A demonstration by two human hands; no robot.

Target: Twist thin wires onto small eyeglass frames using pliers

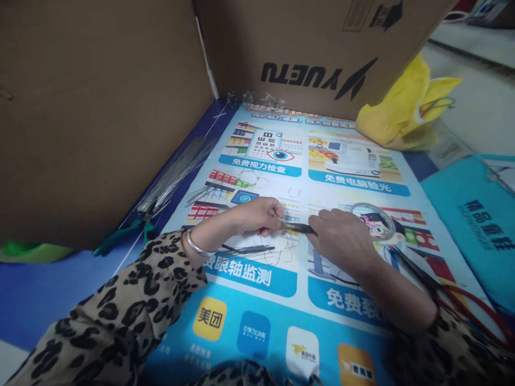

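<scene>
While both hands rest on the printed poster [257, 300], the left hand [257, 215] and the right hand [341, 236] pinch with closed fingers the two ends of a thin dark strip [298, 228], which lies between their fingertips. Just beyond the right fingers lies a magnifying glass [372, 219]. Far behind the left fingers, a bundle of wires [177, 171] lies near the cardboard box [100, 107].

Soft, even daylight falls on the glossy poster [281, 177], with a pale glare patch at its middle and brighter wash beyond its upper right corner. Shadows under the forearms are faint. Near the poster's lower edge the leopard sleeves [120, 311] blur; wide-angle bending bows the outer edges
</scene>
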